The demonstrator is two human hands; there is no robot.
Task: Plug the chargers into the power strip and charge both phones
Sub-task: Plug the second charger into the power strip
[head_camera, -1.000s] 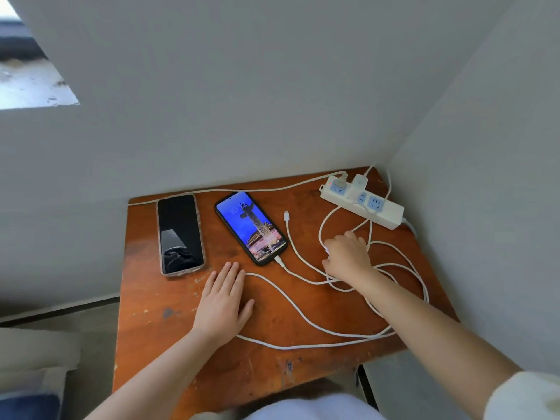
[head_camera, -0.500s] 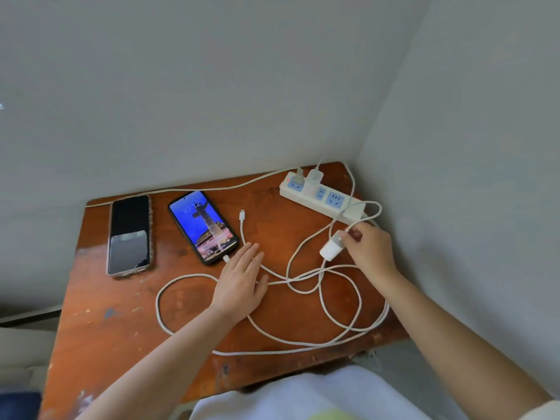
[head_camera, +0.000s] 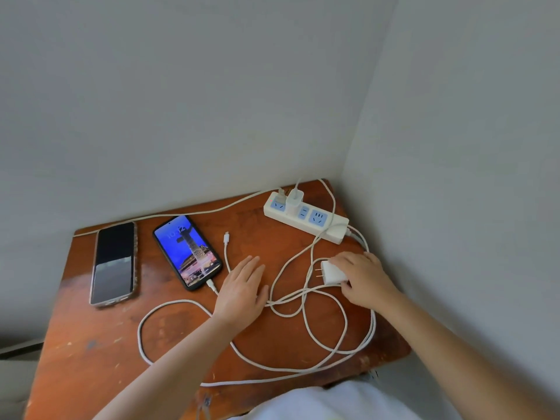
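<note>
A white power strip (head_camera: 321,228) lies at the table's back right with one white charger (head_camera: 295,200) plugged in. A lit phone (head_camera: 187,251) with a cable in its bottom port lies mid-table. To its left lies a dark phone (head_camera: 115,262) with no cable. A loose cable end (head_camera: 226,237) lies beside the lit phone. My right hand (head_camera: 362,277) grips a second white charger (head_camera: 331,272), prongs pointing left, just in front of the strip. My left hand (head_camera: 242,289) rests flat, fingers apart, on the cables.
The small brown wooden table (head_camera: 100,347) sits in a corner, with grey walls behind and to the right. White cables (head_camera: 303,322) loop loosely across its front right. The strip's own cord (head_camera: 181,214) runs along the back edge to the left.
My right hand closed on the loose charger, lifted it and turned it so its prongs show. My left hand slid right to the cables by the lit phone. The view swung right.
</note>
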